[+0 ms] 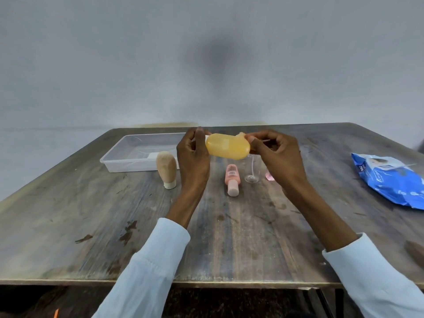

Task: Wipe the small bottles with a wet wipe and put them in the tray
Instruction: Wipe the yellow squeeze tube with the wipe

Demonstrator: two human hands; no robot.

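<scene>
I hold a small yellow bottle [227,146] sideways above the table. My left hand [193,157] grips its left end, where a white cap peeks out. My right hand [278,154] pinches the bottle's right end, with a bit of pale wipe showing at the fingertips. On the table below stand a beige tube [166,168] on its white cap, a pink bottle [232,180] lying down, and a clear bottle [252,171]. A small pink item [269,175] is partly hidden behind my right hand. The clear plastic tray [119,157] sits at the back left.
A blue pack of wet wipes [390,180] lies at the right side of the worn wooden table [114,226]. A white item lies inside the tray. A wall stands close behind the table's far edge.
</scene>
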